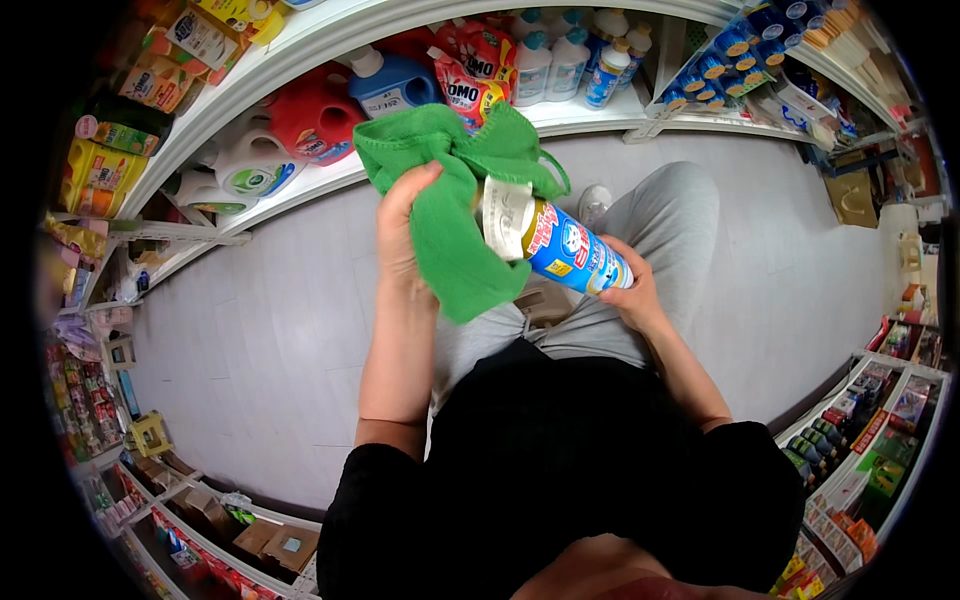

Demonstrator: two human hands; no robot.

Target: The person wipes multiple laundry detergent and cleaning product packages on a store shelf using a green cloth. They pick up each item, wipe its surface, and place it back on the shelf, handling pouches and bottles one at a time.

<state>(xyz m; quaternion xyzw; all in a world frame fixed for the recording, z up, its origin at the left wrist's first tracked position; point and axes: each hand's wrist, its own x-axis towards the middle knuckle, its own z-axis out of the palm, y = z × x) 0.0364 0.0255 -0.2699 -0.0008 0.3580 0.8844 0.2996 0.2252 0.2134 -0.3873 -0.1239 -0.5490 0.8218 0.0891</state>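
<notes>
A green cloth [455, 245] is bunched in my left hand [403, 225], thumb on top and the other fingers hidden behind it. The cloth drapes over one end of a blue, white and gold bottle [575, 250], covering its top; a pale tag [507, 215] on the cloth lies against it. My right hand [637, 290] is wrapped round the bottle's other end, at the lower right. The bottle is tilted, held in the air above my lap between both hands.
Ahead stands a white shelf [575, 122] with a red jug [325, 115], a blue jug [393, 85], red pouches [470, 75] and white bottles [568, 65]. More stocked shelves [235, 510] curve round behind me. Grey tiled floor [250, 350] lies around my legs.
</notes>
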